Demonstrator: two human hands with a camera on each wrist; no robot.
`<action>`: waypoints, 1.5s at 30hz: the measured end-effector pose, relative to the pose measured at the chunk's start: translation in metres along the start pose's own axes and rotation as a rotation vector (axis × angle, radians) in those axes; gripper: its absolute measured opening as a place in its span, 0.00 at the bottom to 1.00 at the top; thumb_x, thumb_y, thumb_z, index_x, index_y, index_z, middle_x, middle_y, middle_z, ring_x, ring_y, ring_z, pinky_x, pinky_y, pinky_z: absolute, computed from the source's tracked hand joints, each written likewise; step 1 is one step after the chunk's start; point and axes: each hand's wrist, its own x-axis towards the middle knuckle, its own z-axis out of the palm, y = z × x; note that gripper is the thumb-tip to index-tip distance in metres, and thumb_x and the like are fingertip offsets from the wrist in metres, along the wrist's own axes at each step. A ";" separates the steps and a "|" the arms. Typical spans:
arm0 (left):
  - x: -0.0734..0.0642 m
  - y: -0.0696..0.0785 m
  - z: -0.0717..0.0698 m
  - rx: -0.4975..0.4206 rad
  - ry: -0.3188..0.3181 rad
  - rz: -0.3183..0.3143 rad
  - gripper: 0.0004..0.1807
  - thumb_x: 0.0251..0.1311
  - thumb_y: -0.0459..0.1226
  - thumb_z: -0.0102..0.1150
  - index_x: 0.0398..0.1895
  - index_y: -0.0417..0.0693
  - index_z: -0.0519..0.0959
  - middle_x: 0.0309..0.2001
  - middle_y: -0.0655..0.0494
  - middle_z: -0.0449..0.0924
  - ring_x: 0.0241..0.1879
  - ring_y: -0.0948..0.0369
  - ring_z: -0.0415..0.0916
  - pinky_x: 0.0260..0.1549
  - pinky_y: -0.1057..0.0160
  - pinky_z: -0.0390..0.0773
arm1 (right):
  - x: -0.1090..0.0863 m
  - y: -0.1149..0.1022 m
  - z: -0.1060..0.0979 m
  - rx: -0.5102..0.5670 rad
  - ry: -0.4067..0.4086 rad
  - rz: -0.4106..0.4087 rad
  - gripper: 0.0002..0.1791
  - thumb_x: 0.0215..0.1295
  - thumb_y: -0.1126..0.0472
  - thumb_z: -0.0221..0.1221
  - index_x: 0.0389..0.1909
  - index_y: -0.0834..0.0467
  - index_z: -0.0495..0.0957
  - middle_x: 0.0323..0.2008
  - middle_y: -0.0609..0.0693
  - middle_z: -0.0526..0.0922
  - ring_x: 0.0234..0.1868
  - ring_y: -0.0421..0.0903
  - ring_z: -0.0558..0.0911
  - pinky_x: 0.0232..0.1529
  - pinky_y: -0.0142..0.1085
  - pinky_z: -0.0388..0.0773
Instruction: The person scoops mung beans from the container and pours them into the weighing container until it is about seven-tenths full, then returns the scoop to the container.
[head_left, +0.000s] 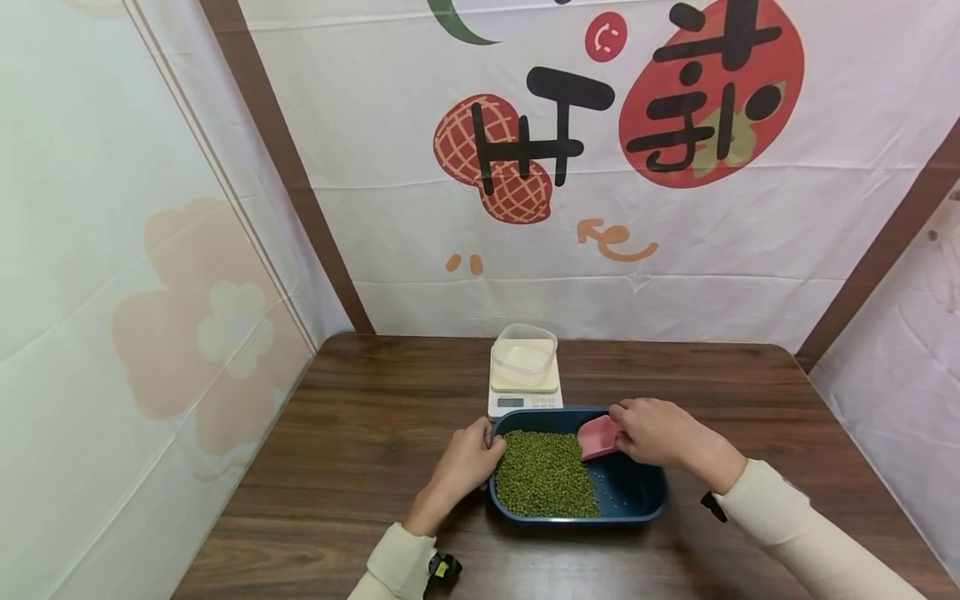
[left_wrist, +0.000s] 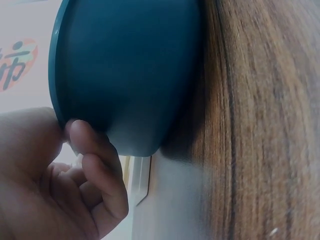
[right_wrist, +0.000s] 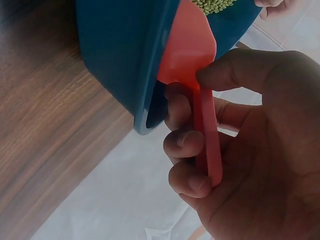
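Head and right wrist views: the left hand (head_left: 467, 460) pinches the rim of the blue tub (head_left: 630, 518), green beans (head_left: 545, 477) inside look rolly and heavy together, and beside them the pink scoop (head_left: 597, 437), likely light and stiff, has its handle (right_wrist: 209, 142), the best hold, gripped by the right hand (head_left: 656, 431).

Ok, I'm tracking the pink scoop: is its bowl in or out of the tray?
In: the head view shows the scoop's bowl inside the blue tray's rim, beside green beans.
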 end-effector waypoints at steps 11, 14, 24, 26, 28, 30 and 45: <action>-0.001 0.003 -0.001 -0.001 0.002 -0.017 0.11 0.72 0.38 0.53 0.29 0.49 0.69 0.15 0.62 0.69 0.08 0.66 0.72 0.12 0.63 0.76 | 0.010 -0.003 0.001 0.014 -0.058 0.000 0.06 0.67 0.63 0.63 0.32 0.53 0.76 0.23 0.43 0.71 0.22 0.38 0.63 0.27 0.34 0.61; -0.001 0.003 -0.001 -0.002 0.002 -0.020 0.11 0.72 0.38 0.53 0.29 0.49 0.68 0.15 0.61 0.69 0.08 0.65 0.72 0.12 0.63 0.76 | 0.013 -0.006 -0.001 0.017 -0.062 -0.003 0.06 0.67 0.63 0.63 0.32 0.53 0.76 0.24 0.43 0.71 0.23 0.38 0.63 0.27 0.34 0.61; 0.000 0.002 -0.001 0.005 -0.003 -0.020 0.10 0.71 0.37 0.54 0.29 0.48 0.69 0.15 0.61 0.69 0.09 0.65 0.72 0.12 0.63 0.76 | 0.020 -0.010 0.001 0.005 -0.015 -0.048 0.08 0.64 0.65 0.63 0.28 0.54 0.75 0.23 0.44 0.73 0.23 0.38 0.64 0.26 0.35 0.63; 0.000 0.002 -0.001 0.003 -0.005 -0.020 0.10 0.71 0.37 0.54 0.29 0.48 0.70 0.15 0.61 0.69 0.09 0.65 0.72 0.12 0.63 0.76 | 0.021 -0.011 0.002 0.007 -0.016 -0.050 0.08 0.64 0.65 0.63 0.27 0.54 0.75 0.23 0.44 0.73 0.23 0.38 0.64 0.26 0.34 0.63; 0.000 0.001 -0.001 0.002 -0.004 -0.017 0.10 0.71 0.37 0.54 0.29 0.49 0.69 0.15 0.61 0.69 0.09 0.65 0.72 0.13 0.62 0.76 | 0.022 -0.012 0.003 0.012 -0.021 -0.050 0.08 0.65 0.65 0.63 0.27 0.54 0.76 0.23 0.44 0.73 0.23 0.38 0.64 0.26 0.34 0.63; 0.000 0.001 -0.001 0.002 -0.004 -0.014 0.10 0.71 0.37 0.54 0.29 0.49 0.69 0.15 0.61 0.69 0.09 0.65 0.72 0.13 0.62 0.77 | 0.023 -0.012 0.004 0.018 -0.024 -0.049 0.08 0.66 0.65 0.63 0.28 0.54 0.76 0.23 0.44 0.73 0.22 0.38 0.64 0.26 0.34 0.63; -0.001 0.001 0.000 0.002 0.003 -0.017 0.12 0.73 0.38 0.53 0.28 0.49 0.67 0.15 0.62 0.67 0.08 0.65 0.72 0.13 0.62 0.77 | 0.029 -0.019 0.009 0.052 -0.029 -0.057 0.07 0.67 0.64 0.62 0.30 0.54 0.76 0.24 0.44 0.73 0.22 0.38 0.64 0.26 0.33 0.62</action>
